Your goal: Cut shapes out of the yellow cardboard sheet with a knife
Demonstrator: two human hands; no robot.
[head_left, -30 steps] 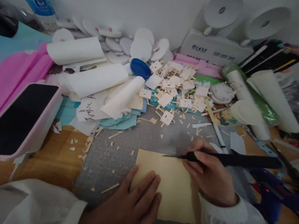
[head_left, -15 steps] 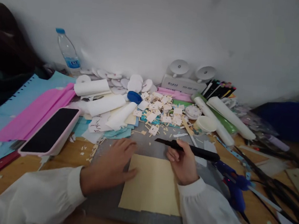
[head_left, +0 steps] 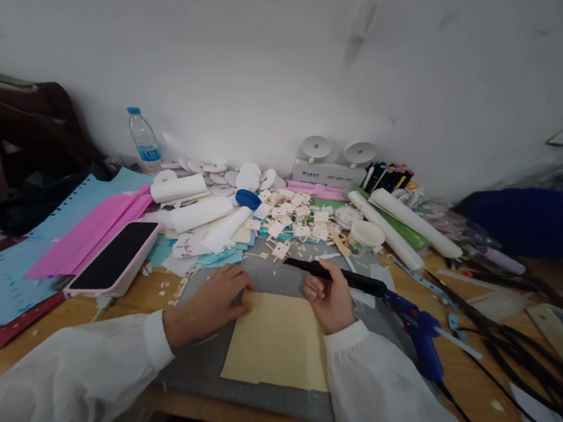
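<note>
A yellow sheet of paper (head_left: 276,343) lies on a grey cutting mat (head_left: 202,362) in front of me. My left hand (head_left: 213,300) rests at the sheet's upper left edge, fingers stretched out and holding nothing; its thumb reaches the edge. Above the sheet's upper right corner, my right hand (head_left: 333,299) is closed around a black utility knife (head_left: 361,282). The knife lies nearly level, its dark blade end pointing left, clear of the sheet. Small square pieces with faces and thin sticks (head_left: 282,231) are heaped just beyond the mat.
At the left are a phone in a pink case (head_left: 115,258), pink paper (head_left: 93,233) and a water bottle (head_left: 144,138). White rolls (head_left: 191,214) and a paper cup (head_left: 366,236) stand behind. A blue glue gun (head_left: 421,337) with its cord lies right, near black cables (head_left: 512,346).
The view has tilted upward slightly and shifted, showing more wall. My left hand has drawn back to the sheet's left edge; my right hand still holds the knife.
</note>
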